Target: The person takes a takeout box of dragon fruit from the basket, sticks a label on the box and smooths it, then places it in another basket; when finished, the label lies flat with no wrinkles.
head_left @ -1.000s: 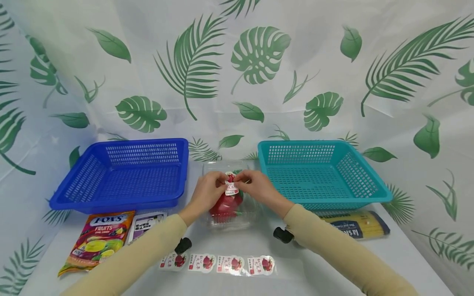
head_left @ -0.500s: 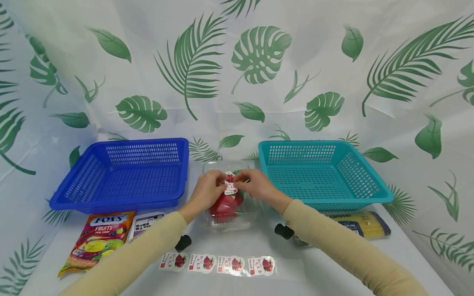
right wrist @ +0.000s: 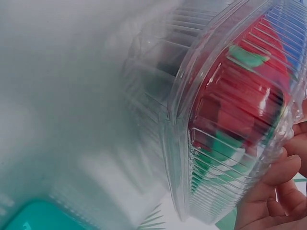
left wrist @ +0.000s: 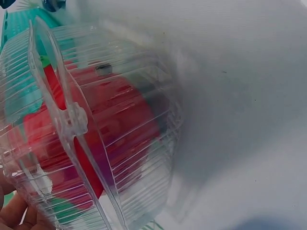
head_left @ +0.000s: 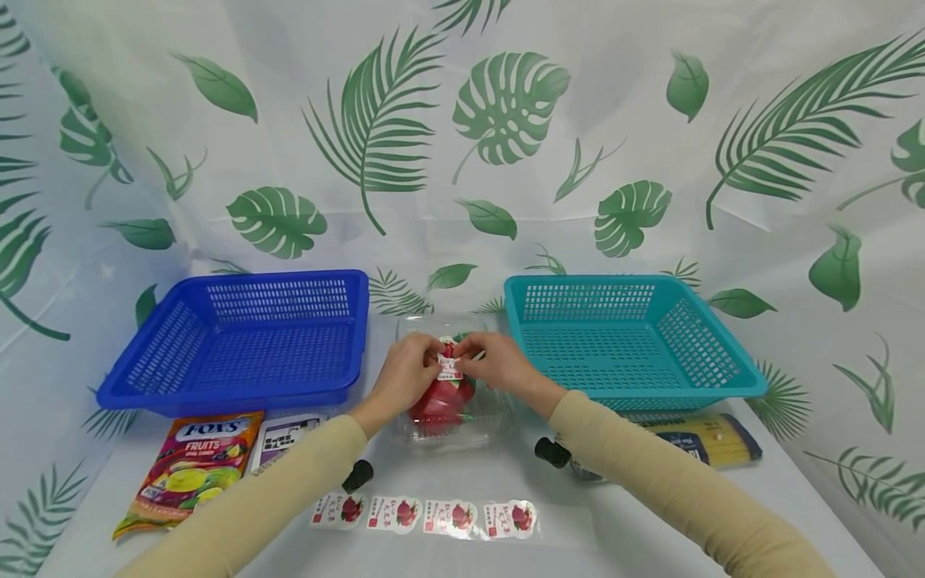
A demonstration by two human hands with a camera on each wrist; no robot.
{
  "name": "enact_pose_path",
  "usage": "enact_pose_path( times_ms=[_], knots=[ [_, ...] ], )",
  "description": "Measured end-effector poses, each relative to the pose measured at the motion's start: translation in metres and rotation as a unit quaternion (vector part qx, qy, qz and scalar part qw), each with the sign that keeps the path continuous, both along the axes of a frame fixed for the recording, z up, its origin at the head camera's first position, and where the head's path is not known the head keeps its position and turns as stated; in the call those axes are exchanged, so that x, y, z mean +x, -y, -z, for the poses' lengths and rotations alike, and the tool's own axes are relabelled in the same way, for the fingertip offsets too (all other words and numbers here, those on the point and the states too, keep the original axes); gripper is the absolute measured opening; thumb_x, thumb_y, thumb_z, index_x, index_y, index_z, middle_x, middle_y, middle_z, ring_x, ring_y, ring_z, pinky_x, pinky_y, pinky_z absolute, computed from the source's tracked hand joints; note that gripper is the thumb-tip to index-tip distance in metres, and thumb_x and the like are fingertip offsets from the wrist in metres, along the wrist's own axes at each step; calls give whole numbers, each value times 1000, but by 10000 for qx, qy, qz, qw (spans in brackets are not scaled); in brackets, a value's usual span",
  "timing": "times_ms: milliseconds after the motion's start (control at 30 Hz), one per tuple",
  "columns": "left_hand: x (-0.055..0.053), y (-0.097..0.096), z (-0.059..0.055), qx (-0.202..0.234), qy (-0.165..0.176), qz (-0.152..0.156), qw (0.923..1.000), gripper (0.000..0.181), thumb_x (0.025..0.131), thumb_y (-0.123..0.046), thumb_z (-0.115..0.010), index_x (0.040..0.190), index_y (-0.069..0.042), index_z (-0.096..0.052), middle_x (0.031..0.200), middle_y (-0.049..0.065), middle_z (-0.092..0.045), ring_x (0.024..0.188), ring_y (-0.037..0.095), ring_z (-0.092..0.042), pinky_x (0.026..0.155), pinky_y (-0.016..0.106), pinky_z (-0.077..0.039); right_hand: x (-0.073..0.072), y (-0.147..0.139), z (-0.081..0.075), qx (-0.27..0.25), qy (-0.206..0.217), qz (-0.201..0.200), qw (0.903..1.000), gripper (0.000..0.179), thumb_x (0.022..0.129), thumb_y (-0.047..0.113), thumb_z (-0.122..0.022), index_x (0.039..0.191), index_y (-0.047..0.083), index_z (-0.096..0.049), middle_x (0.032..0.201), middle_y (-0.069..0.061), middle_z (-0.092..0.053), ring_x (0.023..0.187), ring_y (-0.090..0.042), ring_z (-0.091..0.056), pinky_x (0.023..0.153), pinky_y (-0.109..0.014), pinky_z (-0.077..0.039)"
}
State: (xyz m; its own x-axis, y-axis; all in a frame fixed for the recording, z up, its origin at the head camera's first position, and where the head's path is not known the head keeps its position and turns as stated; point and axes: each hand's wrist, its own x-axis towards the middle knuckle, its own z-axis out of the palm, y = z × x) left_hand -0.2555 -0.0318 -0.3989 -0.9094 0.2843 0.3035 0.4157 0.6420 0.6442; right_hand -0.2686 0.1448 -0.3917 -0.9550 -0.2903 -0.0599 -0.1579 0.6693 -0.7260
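Head view: I see left hand (head_left: 401, 371) and right hand (head_left: 504, 364) pinch label (head_left: 450, 368) by left, right edges, over clear box (head_left: 486, 429). Left wrist view alone shows rim tab (left wrist: 78, 120) clearly.

hands (head_left: 405, 373) (head_left: 504, 366): 2 | clear box (head_left: 484, 425): 1 | labels (head_left: 450, 368) (head_left: 340, 510) (head_left: 394, 514) (head_left: 450, 518) (head_left: 510, 519) in view: 5 (4 in a row, 1 at the hands) | baskets (head_left: 231, 399) (head_left: 636, 393): 2 | candy bag (head_left: 191, 466): 1 | white-and-purple packet (head_left: 285, 433): 1 | pasta pack (head_left: 711, 441): 1

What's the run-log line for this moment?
left hand: pinches sticker; right hand: pinches sticker; sticker: over clear box; red-and-green item: inside box; four other stickers: in row
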Motion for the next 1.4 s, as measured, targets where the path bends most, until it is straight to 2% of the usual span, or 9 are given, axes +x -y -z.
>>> enact_pose_path(
  times_ms=[333, 467, 600, 767, 967, 1067, 1233, 1400],
  knots=[
    [2, -1, -2, -206, 75, -108, 9997, 18, 83, 5, -70, 101, 2, -69, 94, 11, -59, 81, 21, -57, 74, 33, -51, 1, 2, 0, 170, -194, -48, 9997, 18, 90, 17, -71, 105, 9, -67, 91, -2, -62, 73, -16, -59, 52, -28, -51],
    [2, 0, -1, -214, -47, -67, 9997, 16, 85, 4, -71, 100, 1, -69, 95, 10, -52, 80, 21, -57, 74, 32, -52, 1, 2, 0, 203, -275, -103, 9994, 19, 89, 16, -72, 105, 8, -67, 90, -2, -62, 73, -15, -59, 53, -27, -51],
    [1, 0, 0, -220, -177, 14, 9996, 14, 84, 4, -72, 97, 0, -69, 96, 11, -51, 84, 22, -56, 77, 33, -53, 1, 2, -1, 255, -340, -138, 9990, 20, 88, 17, -74, 105, 8, -67, 90, -2, -63, 74, -16, -59, 56, -27, -52],
    [-2, 2, 0, -324, -118, 170, 9993, 12, 84, 5, -70, 95, 0, -71, 94, 11, -55, 87, 24, -57, 79, 35, -53, 1, 2, -1, 304, -389, -165, 9986, 17, 88, 18, -75, 101, 10, -68, 90, -1, -63, 76, -17, -58, 59, -26, -51],
    [-4, 3, -3, -527, -160, 381, 9978, 8, 84, 4, -71, 90, -1, -73, 86, 6, -57, 83, 22, -56, 75, 34, -51, -1, 1, 0, 298, -332, -297, 9986, 8, 90, 15, -72, 96, 11, -70, 87, 1, -64, 77, -17, -58, 59, -26, -50],
    [-5, 5, -5, -630, 17, 464, 9969, 9, 86, 2, -70, 94, 0, -74, 86, 6, -58, 80, 20, -56, 73, 33, -50, -2, 1, 0, 317, -210, -275, 9989, 11, 91, 16, -70, 101, 12, -72, 90, 1, -64, 78, -16, -58, 60, -26, -51],
    [-12, 8, -11, -800, 632, 586, 9931, 17, 88, -2, -70, 104, 1, -74, 97, 12, -58, 84, 22, -54, 74, 33, -49, -6, 2, 0, 321, 152, -191, 9992, 21, 91, 18, -70, 111, 12, -71, 97, -2, -64, 72, -20, -60, 57, -28, -52],
    [-20, 10, -18, -945, 1220, 630, 9860, 26, 88, -6, -71, 113, 3, -71, 106, 15, -55, 92, 24, -53, 76, 33, -50, -8, 4, -2, 302, 365, -291, 9985, 32, 91, 17, -71, 121, 9, -67, 102, -4, -63, 72, -24, -60, 55, -28, -52]
  ],
)
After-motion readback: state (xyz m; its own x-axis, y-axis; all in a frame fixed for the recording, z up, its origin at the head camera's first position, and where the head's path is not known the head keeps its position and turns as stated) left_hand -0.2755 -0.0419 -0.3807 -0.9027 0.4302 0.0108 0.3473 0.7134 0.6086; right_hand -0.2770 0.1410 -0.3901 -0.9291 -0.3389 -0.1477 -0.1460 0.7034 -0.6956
